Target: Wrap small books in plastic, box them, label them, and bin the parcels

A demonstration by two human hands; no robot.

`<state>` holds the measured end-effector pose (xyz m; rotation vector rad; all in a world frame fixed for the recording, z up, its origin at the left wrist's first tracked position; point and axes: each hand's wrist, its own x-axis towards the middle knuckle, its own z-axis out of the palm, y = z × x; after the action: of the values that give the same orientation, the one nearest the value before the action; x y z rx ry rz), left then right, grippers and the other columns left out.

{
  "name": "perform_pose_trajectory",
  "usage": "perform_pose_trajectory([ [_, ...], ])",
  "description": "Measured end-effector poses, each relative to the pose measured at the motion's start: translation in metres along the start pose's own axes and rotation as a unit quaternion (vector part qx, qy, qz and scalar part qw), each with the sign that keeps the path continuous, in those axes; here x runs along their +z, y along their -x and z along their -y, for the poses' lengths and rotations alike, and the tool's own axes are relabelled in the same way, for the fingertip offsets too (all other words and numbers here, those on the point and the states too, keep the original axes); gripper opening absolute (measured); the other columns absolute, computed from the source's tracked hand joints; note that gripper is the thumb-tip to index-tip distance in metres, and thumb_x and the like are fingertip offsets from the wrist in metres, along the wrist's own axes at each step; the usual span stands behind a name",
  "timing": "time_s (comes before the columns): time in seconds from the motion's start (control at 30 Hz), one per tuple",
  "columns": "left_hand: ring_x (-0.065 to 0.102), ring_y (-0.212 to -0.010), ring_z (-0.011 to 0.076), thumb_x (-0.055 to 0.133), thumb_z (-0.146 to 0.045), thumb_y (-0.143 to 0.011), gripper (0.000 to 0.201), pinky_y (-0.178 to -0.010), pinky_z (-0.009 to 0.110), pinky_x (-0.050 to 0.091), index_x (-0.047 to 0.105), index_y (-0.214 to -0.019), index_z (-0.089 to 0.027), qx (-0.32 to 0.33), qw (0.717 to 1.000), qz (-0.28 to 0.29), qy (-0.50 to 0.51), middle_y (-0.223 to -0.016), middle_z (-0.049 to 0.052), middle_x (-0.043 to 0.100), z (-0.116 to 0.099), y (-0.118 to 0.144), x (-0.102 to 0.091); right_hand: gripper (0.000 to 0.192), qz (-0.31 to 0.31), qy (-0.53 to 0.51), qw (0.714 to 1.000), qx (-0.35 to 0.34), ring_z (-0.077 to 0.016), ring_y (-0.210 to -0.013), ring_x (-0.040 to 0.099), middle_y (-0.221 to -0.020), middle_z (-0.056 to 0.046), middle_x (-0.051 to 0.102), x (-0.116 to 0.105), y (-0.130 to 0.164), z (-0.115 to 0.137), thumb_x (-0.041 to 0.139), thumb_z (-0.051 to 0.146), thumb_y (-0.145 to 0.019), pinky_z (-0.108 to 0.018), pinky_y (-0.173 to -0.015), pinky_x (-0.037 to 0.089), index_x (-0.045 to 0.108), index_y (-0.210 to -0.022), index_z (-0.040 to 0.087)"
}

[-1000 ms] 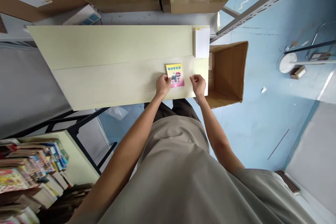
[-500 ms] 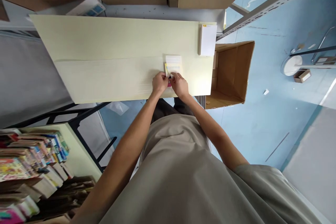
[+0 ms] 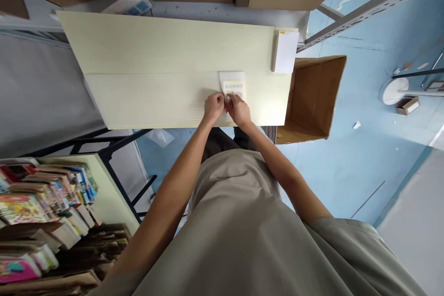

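Both hands, left hand (image 3: 213, 106) and right hand (image 3: 238, 108), are pinching the small booklet (image 3: 234, 88) in its clear sleeve near the desk's (image 3: 156, 55) front edge, apparently sealing it; steady pressing seems needed next.

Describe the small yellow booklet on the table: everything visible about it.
The small yellow booklet lies flat on the pale table, near its front edge and right end. It looks veiled by a translucent whitish cover or sleeve that reaches beyond its far edge, dulling the yellow; a row of blue characters shows faintly near the top. Its near edge is hidden under the left hand and the right hand, which meet there and touch it. Whether the fingers pinch it cannot be told.
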<state>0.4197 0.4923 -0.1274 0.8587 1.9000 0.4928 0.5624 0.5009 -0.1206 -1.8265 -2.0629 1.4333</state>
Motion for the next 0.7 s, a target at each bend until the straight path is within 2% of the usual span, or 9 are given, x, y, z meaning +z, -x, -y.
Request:
perform_pose_trajectory([
  [0.07,0.079,-0.102,0.0293,0.066,-0.035,-0.108,0.019,-0.099,0.037,0.059,0.073,-0.094,-0.025,-0.005,0.999,-0.03,0.009,-0.089,0.008,0.082,-0.001,0.001,0.0,0.039,0.002,-0.007,1.0,-0.004,-0.0285,-0.117,0.079,-0.135,-0.014,0.079,0.006,-0.004,0.001,0.057,0.029,-0.118,-0.044,-0.109,0.065,0.07,-0.154,0.022],
  [0.13,0.08,-0.107,0.0298,0.073,-0.039,-0.107,0.015,-0.102,0.038,0.059,0.072,-0.101,-0.025,-0.008,0.999,-0.047,0.018,-0.098,0.009,0.084,-0.002,0.001,0.001,0.046,0.01,-0.021,1.0,-0.018,-0.0284,-0.119,0.079,-0.136,-0.014,0.078,0.009,-0.005,-0.001,0.063,0.024,-0.112,-0.045,-0.111,0.065,0.067,-0.158,0.022],
  [0.23,0.079,-0.11,0.0301,0.074,-0.026,-0.104,0.007,-0.107,0.04,0.058,0.07,-0.098,-0.025,-0.01,0.998,-0.057,0.001,-0.109,0.01,0.085,-0.001,0.0,0.004,0.055,0.038,-0.073,0.996,-0.038,-0.0268,-0.118,0.079,-0.137,-0.013,0.08,0.002,-0.003,-0.009,0.068,0.023,-0.106,-0.044,-0.113,0.066,0.064,-0.161,0.021],
  [0.3,0.078,-0.11,0.031,0.069,-0.02,-0.104,0.009,-0.109,0.042,0.057,0.069,-0.097,-0.026,-0.012,0.998,-0.064,-0.015,-0.109,0.01,0.085,0.0,-0.001,0.006,0.049,0.041,-0.115,0.992,-0.035,-0.0252,-0.115,0.08,-0.135,-0.013,0.081,-0.011,0.002,-0.019,0.066,0.028,-0.108,-0.041,-0.108,0.068,0.066,-0.157,0.021],
  [0.37,0.078,-0.112,0.033,0.065,-0.019,-0.105,0.012,-0.11,0.045,0.057,0.069,-0.096,-0.026,-0.01,0.998,-0.063,-0.025,-0.106,0.011,0.084,0.001,-0.003,0.008,0.042,-0.006,-0.12,0.993,-0.009,-0.0254,-0.112,0.08,-0.137,-0.014,0.081,-0.026,0.006,-0.031,0.062,0.036,-0.112,-0.041,-0.104,0.068,0.069,-0.152,0.021],
  [0.47,0.077,-0.114,0.0359,0.064,-0.019,-0.106,0.013,-0.111,0.048,0.056,0.068,-0.095,-0.026,-0.009,0.998,-0.058,-0.032,-0.104,0.013,0.083,0.001,-0.004,0.011,0.043,-0.094,-0.085,0.99,0.058,-0.0292,-0.111,0.08,-0.136,-0.017,0.081,-0.044,0.005,-0.044,0.061,0.051,-0.115,-0.048,-0.105,0.067,0.071,-0.145,0.021],
  [0.57,0.076,-0.117,0.0375,0.062,-0.019,-0.107,0.014,-0.112,0.049,0.055,0.067,-0.096,-0.025,-0.019,0.997,-0.058,-0.045,-0.104,0.014,0.082,-0.001,-0.005,0.012,0.046,-0.095,-0.083,0.987,0.098,-0.032,-0.106,0.08,-0.123,-0.018,0.084,-0.047,-0.008,-0.045,0.067,0.062,-0.112,-0.052,-0.105,0.066,0.074,-0.131,0.02],
  [0.7,0.077,-0.122,0.0394,0.06,-0.018,-0.109,0.014,-0.114,0.051,0.055,0.069,-0.101,-0.023,-0.04,0.995,-0.055,-0.077,-0.11,0.017,0.081,-0.007,-0.002,0.006,0.043,-0.059,-0.099,0.986,0.12,-0.0282,-0.093,0.076,-0.101,-0.013,0.083,-0.043,-0.026,-0.033,0.073,0.062,-0.108,-0.045,-0.095,0.063,0.073,-0.095,0.021],
])
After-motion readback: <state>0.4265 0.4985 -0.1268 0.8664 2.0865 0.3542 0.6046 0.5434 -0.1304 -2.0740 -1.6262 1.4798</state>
